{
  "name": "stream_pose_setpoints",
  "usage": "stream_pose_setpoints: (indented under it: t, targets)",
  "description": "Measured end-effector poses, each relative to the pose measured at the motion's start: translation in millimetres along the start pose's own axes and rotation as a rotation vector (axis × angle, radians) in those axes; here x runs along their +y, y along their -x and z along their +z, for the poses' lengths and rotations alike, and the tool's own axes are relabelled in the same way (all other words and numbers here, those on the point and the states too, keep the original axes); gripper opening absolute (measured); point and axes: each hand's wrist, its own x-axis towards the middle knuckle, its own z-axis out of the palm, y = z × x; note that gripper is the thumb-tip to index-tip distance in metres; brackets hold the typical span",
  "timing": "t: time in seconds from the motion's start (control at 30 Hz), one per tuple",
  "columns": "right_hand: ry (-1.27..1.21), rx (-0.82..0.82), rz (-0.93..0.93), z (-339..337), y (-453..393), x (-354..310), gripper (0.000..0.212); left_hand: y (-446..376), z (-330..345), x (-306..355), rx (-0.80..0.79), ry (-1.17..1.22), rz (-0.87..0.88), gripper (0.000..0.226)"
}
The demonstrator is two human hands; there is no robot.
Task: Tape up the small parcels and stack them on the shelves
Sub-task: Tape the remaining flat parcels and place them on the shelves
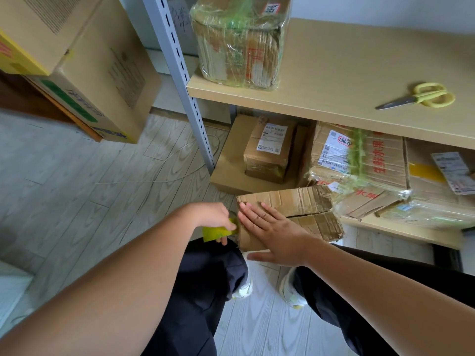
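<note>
A worn cardboard parcel (pixel 295 214) sits just below the middle of the view, over the person's knees, its creased top flaps meeting along a seam that is only partly closed. Beyond it, toward 1 o'clock, the lower shelf (pixel 401 231) is crowded with film-wrapped fruit cartons (pixel 359 163); toward 12 o'clock a small labelled box (pixel 270 150) rests on a flat brown carton (pixel 231 165). The upper shelf board (pixel 347 73) overhangs all of these and carries a plastic-wrapped parcel (pixel 239 44) at 12 o'clock and yellow-handled scissors (pixel 421 96) toward 2 o'clock. A grey slotted upright (pixel 180 60) stands at the shelf's left corner. At 10 o'clock, stacked large cartons (pixel 84 60) stand on the pale wood-grain floor (pixel 77 188), and a thin cord (pixel 154 176) trails across the planks.

The right hand (pixel 272 229) lies flat, palm down, on the near left corner of the worn parcel, fingers straight and slightly spread, thumb stretched out below the box edge; its grip is apart, simply pressing. The left hand (pixel 213 217) reaches in from 8 o'clock beside the parcel's left face, its grip clamped on a yellow-green tape strip (pixel 218 231) pinched at the fingertips, just next to the right hand's fingertips.
</note>
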Motion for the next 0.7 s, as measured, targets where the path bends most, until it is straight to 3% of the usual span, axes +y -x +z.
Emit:
stream_pose_setpoints:
  t: [0.17,0.27,0.43,0.6,0.7]
  targets:
    - [-0.152,0.163,0.337,-6.6,-41.5,-25.8,0.073,-2.0,-3.1,6.9,0.037,-0.128,-0.010,0.028]
    - [-0.130,0.221,0.361,6.3,-48.7,-22.1,0.062,-0.3,-2.8,7.7,0.046,-0.136,-0.018,0.033]
    - [-0.092,0.229,0.385,11.2,-53.7,-24.0,0.060,-5.6,-5.1,8.4,0.005,-0.159,-0.089,0.028]
    - [-0.195,0.111,0.429,-36.7,-52.3,-28.8,0.054,5.6,-2.0,36.5,0.079,-0.234,-0.053,0.027]
    - [-0.104,0.467,0.334,-92.3,-37.6,-18.0,0.026,8.1,-0.3,40.7,0.071,-0.376,-0.073,0.032]
